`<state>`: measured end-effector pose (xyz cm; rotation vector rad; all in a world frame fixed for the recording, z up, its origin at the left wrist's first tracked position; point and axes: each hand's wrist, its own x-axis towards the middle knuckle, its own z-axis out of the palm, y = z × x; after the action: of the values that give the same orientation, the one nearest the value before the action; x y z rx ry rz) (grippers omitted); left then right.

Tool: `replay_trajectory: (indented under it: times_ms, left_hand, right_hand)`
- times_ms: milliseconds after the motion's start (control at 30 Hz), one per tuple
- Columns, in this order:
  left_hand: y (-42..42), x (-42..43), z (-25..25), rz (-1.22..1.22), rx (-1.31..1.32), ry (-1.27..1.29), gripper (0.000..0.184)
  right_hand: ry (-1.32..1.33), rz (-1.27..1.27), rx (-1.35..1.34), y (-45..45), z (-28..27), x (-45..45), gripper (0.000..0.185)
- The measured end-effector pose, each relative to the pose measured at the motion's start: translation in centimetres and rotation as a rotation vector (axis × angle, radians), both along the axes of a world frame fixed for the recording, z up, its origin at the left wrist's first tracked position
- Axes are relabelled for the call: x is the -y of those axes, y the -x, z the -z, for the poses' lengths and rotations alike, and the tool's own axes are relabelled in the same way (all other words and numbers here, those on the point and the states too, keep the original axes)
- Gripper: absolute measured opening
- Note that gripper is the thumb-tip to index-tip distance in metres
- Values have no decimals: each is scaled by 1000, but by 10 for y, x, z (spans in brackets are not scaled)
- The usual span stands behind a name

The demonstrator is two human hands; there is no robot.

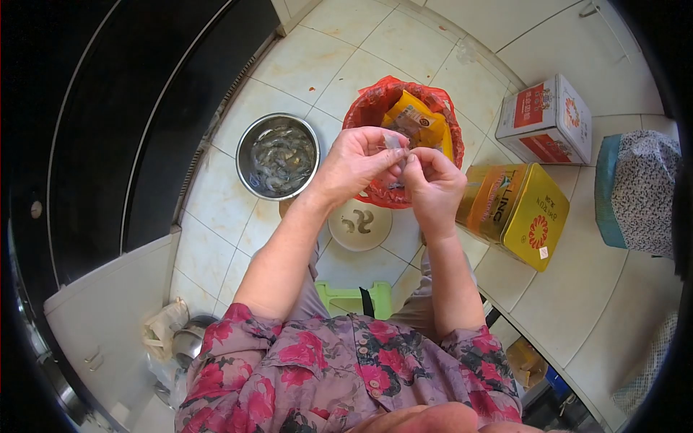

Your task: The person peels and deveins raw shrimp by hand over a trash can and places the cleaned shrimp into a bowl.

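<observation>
My left hand [361,160] pinches a small greyish shrimp [393,142] above a bin lined with a red plastic bag [361,107]. My right hand [435,180] meets it there, thumb and finger closed on the same shrimp. Part of the shrimp is hidden by the fingers. Yellow packaging [422,119] lies inside the bin. On the left, a steel bowl [278,156] holds several grey shrimp in liquid. Below my hands, a white bowl [375,242] on the floor contains a few peeled-looking shrimp [364,219].
A green stool [381,297] shows between my legs. At the right stand a yellow tin [530,224], a red and white carton [545,119] and a speckled cloth-covered item [642,189]. A plastic bag [164,328] and metal pots [189,340] are at the lower left.
</observation>
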<state>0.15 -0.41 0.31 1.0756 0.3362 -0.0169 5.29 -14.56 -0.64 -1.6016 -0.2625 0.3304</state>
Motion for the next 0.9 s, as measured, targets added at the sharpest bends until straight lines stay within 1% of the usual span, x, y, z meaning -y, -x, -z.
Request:
replay_trajectory:
  times_ms: [33, 100, 133, 200, 333, 433, 500, 633, 700, 833, 900]
  left_hand:
    - [0, 1, 2, 0, 0, 1, 16]
    - [-1, 1, 5, -18, 83, -50, 18]
    - [-1, 1, 5, -20, 83, -50, 18]
    - [0, 3, 2, -54, 70, -38, 20]
    - [-1, 6, 6, -88, 59, 2, 20]
    - [-1, 9, 5, -105, 74, 28, 21]
    - [-1, 9, 3, -106, 89, 39, 22]
    - [-1, 11, 5, -140, 113, 3, 22]
    - [0, 10, 3, -146, 139, 58, 23]
    - [1, 5, 8, -142, 162, 51, 25]
    - [0, 5, 5, -58, 117, 116, 26]
  right_hand:
    - [1, 0, 0, 0, -1, 0, 7]
    - [-113, -2, -152, -1, -3, -1, 8]
    - [-113, -4, -152, -1, -4, -1, 8]
    - [-264, 12, -284, -2, -4, -2, 8]
    - [-269, 12, -280, -1, 1, -3, 10]
    - [-320, 22, -276, -1, 0, -4, 10]
    - [-348, 72, -298, -1, -3, -6, 10]
    - [-412, 51, -343, -3, -4, -4, 10]
    - [-423, 72, -348, -5, -6, -2, 10]
    - [-425, 51, -313, -17, -4, 8, 10]
    - [-418, 39, -323, -18, -6, 9, 10]
